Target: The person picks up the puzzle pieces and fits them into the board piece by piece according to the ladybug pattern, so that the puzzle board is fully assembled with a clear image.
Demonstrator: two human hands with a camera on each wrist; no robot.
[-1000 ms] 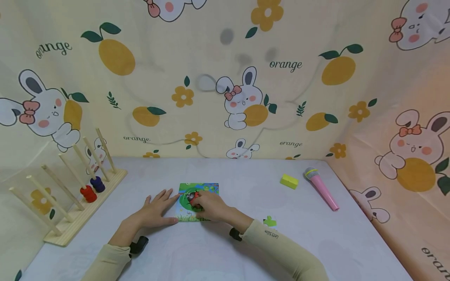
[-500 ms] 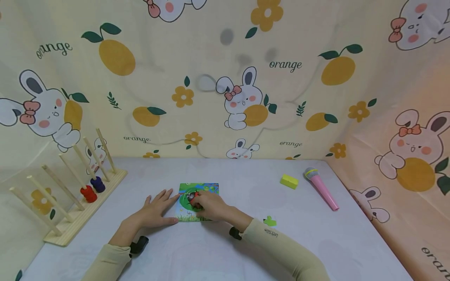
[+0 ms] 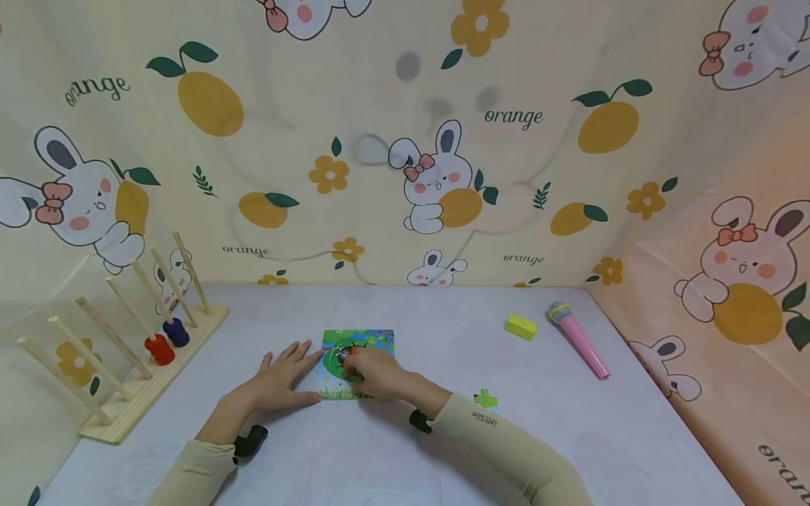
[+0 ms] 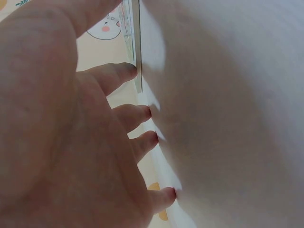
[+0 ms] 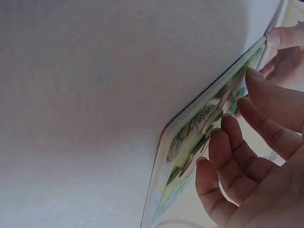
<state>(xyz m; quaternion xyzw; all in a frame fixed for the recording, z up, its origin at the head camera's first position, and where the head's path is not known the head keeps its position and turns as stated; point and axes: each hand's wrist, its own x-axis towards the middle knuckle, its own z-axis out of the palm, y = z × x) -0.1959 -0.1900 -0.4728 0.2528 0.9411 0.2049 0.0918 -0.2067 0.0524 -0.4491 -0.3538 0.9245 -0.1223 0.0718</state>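
A square picture board (image 3: 373, 338), a jigsaw by its look, lies flat on the table with a red and black ladybug (image 3: 344, 353) on a green leaf. My left hand (image 3: 278, 379) has its fingers spread straight, with the thumb and a fingertip at the board's left edge. Over the ladybug, my right hand (image 3: 378, 372) is bent down with its fingertips at the picture, covering part of it. In the right wrist view its fingers are curved, the thumb (image 5: 266, 90) close to the index finger; I cannot tell whether they pinch a piece.
A loose green puzzle piece (image 3: 486, 398) lies right of the board. Farther right are a yellow block (image 3: 521, 327) and a pink toy microphone (image 3: 579, 342). At the left stands a wooden peg rack (image 3: 209, 316) with red rings (image 3: 159, 349) and blue rings (image 3: 176, 332).
My right hand has shifted very slightly, its fingertips now a touch higher on the ladybug and covering more of its red body. The left hand and the board have stayed in place.
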